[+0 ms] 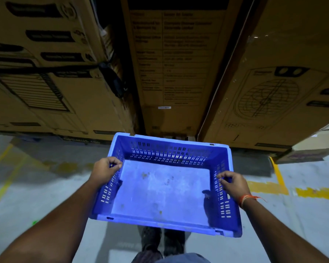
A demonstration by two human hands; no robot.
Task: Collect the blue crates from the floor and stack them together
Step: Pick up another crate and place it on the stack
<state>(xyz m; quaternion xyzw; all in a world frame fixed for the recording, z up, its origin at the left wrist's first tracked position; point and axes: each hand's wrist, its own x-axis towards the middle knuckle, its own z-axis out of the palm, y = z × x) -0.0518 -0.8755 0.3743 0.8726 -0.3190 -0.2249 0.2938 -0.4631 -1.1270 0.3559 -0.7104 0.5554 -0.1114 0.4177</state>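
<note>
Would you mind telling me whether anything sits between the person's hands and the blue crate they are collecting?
Nothing visible does. The left hand and right hand already grip the side rims of the blue crate, held empty above the floor. No other crate or stack is in view, so the path onward cannot be judged.

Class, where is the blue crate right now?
In the head view, centre: the blue crate is held above the floor, left hand and right hand gripping its side rims.
</note>
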